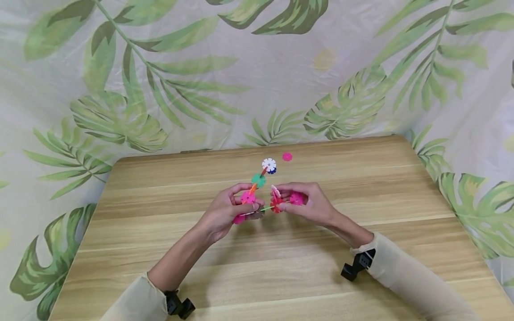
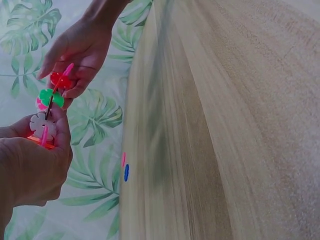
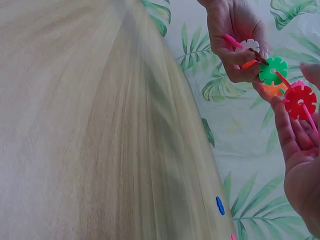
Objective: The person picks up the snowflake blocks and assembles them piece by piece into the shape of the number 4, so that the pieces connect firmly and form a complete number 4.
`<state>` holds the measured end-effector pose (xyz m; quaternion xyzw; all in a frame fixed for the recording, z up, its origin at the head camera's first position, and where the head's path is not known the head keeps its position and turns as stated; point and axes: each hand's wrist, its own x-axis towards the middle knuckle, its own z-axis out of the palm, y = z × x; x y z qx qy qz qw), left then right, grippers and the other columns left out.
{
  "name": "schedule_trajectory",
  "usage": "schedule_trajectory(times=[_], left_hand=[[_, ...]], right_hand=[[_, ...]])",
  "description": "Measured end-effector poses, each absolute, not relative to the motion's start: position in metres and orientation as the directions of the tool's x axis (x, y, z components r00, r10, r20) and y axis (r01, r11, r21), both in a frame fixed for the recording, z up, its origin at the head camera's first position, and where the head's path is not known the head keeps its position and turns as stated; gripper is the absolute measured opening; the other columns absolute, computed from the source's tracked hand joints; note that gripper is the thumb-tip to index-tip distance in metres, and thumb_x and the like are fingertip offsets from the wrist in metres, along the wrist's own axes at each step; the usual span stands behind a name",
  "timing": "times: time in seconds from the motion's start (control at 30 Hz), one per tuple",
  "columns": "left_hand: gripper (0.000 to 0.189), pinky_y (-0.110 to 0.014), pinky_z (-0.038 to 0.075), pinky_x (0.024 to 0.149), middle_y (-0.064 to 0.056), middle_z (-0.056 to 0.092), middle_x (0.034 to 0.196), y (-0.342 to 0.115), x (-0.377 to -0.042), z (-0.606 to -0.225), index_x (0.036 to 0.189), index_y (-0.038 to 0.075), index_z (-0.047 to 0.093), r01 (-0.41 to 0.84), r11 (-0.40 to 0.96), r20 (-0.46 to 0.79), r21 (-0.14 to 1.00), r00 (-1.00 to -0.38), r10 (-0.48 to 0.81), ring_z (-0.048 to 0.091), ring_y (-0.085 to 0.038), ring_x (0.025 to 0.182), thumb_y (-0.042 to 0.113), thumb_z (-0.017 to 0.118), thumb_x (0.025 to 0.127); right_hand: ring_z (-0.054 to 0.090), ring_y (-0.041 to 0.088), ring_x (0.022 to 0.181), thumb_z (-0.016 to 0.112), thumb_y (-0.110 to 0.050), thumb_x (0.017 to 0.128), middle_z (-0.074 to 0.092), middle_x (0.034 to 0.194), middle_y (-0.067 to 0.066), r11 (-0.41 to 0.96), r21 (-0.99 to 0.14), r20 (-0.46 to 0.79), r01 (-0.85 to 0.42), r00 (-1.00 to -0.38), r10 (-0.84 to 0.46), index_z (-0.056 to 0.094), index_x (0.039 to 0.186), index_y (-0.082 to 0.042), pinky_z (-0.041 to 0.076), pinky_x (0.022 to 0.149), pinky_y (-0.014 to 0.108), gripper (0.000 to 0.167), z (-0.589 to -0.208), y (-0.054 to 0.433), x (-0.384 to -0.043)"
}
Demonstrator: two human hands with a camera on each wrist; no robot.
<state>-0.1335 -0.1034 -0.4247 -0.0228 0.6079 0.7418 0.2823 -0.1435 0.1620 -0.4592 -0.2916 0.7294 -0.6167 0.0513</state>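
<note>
Notched plastic snowflake discs, slotted together edge to edge, form a colourful chain held up over the table between both hands. My left hand (image 1: 222, 214) pinches it around a pink disc (image 1: 248, 197) and a whitish disc (image 2: 42, 126). From there one arm of the chain runs away through a green disc (image 1: 258, 180) to a white disc (image 1: 269, 164). Toward the right side, another green disc (image 3: 272, 71) joins a red disc (image 3: 300, 101). My right hand (image 1: 315, 207) grips this end between thumb and fingers, with a pink disc (image 1: 297, 198) by its palm. Fingers hide parts of several discs.
A loose pink disc (image 1: 287, 157) and a blue disc (image 1: 272, 170) lie near the far edge of the wood-grain table (image 1: 160, 249). Behind the table hangs a leaf-print cloth (image 1: 277, 80). Each wrist wears a small black camera (image 1: 357, 265).
</note>
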Motion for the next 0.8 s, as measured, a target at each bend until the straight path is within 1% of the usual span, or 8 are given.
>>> schedule_trajectory(times=[0.1, 0.2, 0.3, 0.37, 0.47, 0.57, 0.7, 0.8], left_hand=[[0.057, -0.039, 0.063, 0.094, -0.012, 0.08, 0.106, -0.1031, -0.133, -0.4253, 0.149, 0.002, 0.049, -0.444, -0.095, -0.379, 0.891, -0.841, 0.386, 0.078, -0.023, 0.1, -0.008, 0.069, 0.097], [0.055, -0.038, 0.063, 0.093, -0.012, 0.08, 0.106, -0.1023, -0.1323, -0.4252, 0.148, 0.003, 0.05, -0.433, -0.08, -0.374, 0.898, -0.845, 0.382, 0.078, -0.023, 0.101, -0.008, 0.069, 0.097], [0.055, -0.038, 0.063, 0.093, -0.013, 0.08, 0.107, -0.1018, -0.1314, -0.4247, 0.148, 0.003, 0.05, -0.423, -0.068, -0.368, 0.904, -0.848, 0.382, 0.078, -0.023, 0.102, -0.009, 0.069, 0.097], [0.056, -0.038, 0.063, 0.093, -0.013, 0.08, 0.108, -0.1016, -0.1311, -0.4246, 0.148, 0.003, 0.05, -0.418, -0.064, -0.364, 0.906, -0.849, 0.384, 0.078, -0.023, 0.102, -0.009, 0.069, 0.097], [0.056, -0.039, 0.063, 0.093, -0.014, 0.08, 0.108, -0.1016, -0.1308, -0.4245, 0.148, 0.003, 0.049, -0.416, -0.063, -0.362, 0.907, -0.848, 0.387, 0.078, -0.024, 0.102, -0.008, 0.069, 0.097], [0.056, -0.039, 0.064, 0.092, -0.013, 0.08, 0.108, -0.1015, -0.1308, -0.4243, 0.148, 0.003, 0.05, -0.419, -0.063, -0.364, 0.906, -0.846, 0.391, 0.078, -0.023, 0.101, -0.008, 0.069, 0.097], [0.057, -0.036, 0.064, 0.089, -0.012, 0.08, 0.106, -0.1014, -0.1308, -0.4247, 0.148, 0.002, 0.048, -0.417, -0.068, -0.357, 0.906, -0.842, 0.403, 0.078, -0.021, 0.098, -0.009, 0.069, 0.097], [0.057, -0.034, 0.065, 0.086, -0.012, 0.08, 0.105, -0.1009, -0.1308, -0.4247, 0.148, 0.001, 0.047, -0.417, -0.071, -0.354, 0.906, -0.84, 0.412, 0.078, -0.02, 0.095, -0.01, 0.068, 0.097]], right_hand=[[0.076, 0.016, 0.098, 0.073, 0.0, 0.097, 0.079, 0.115, 0.016, 0.085, -0.942, 0.251, -0.325, -0.849, -0.465, 0.072, 0.127, 0.006, 0.065, 0.079, 0.03, 0.031, -0.4585, 0.1611, -0.1418], [0.072, 0.012, 0.083, 0.07, -0.005, 0.101, 0.08, 0.11, 0.013, 0.105, -0.947, 0.23, -0.304, -0.87, -0.437, 0.075, 0.124, 0.002, 0.061, 0.065, 0.026, 0.025, -0.4578, 0.1606, -0.1406], [0.062, 0.01, 0.066, 0.068, -0.009, 0.103, 0.08, 0.103, 0.011, 0.109, -0.953, 0.215, -0.284, -0.882, -0.42, 0.077, 0.121, 0.0, 0.053, 0.053, 0.029, 0.021, -0.4566, 0.1599, -0.14], [0.056, 0.01, 0.061, 0.067, -0.009, 0.104, 0.08, 0.1, 0.01, 0.104, -0.956, 0.21, -0.276, -0.885, -0.416, 0.077, 0.12, -0.001, 0.05, 0.05, 0.03, 0.021, -0.4564, 0.1598, -0.1399], [0.055, 0.008, 0.06, 0.067, -0.008, 0.104, 0.08, 0.098, 0.01, 0.107, -0.954, 0.213, -0.28, -0.885, -0.414, 0.077, 0.119, 0.0, 0.05, 0.049, 0.031, 0.02, -0.456, 0.1595, -0.1399], [0.052, 0.006, 0.059, 0.064, -0.006, 0.105, 0.079, 0.095, 0.012, 0.125, -0.95, 0.215, -0.285, -0.892, -0.398, 0.077, 0.118, 0.002, 0.047, 0.048, 0.025, 0.02, -0.4556, 0.1598, -0.1395], [0.067, 0.006, 0.069, 0.061, -0.002, 0.106, 0.079, 0.095, 0.016, 0.138, -0.952, 0.203, -0.273, -0.902, -0.38, 0.076, 0.116, 0.005, 0.048, 0.052, 0.018, 0.02, -0.4545, 0.1597, -0.1393], [0.076, 0.012, 0.082, 0.061, -0.002, 0.106, 0.079, 0.096, 0.017, 0.128, -0.959, 0.189, -0.253, -0.906, -0.379, 0.075, 0.115, 0.007, 0.053, 0.055, 0.019, 0.019, -0.4535, 0.1591, -0.1395]])
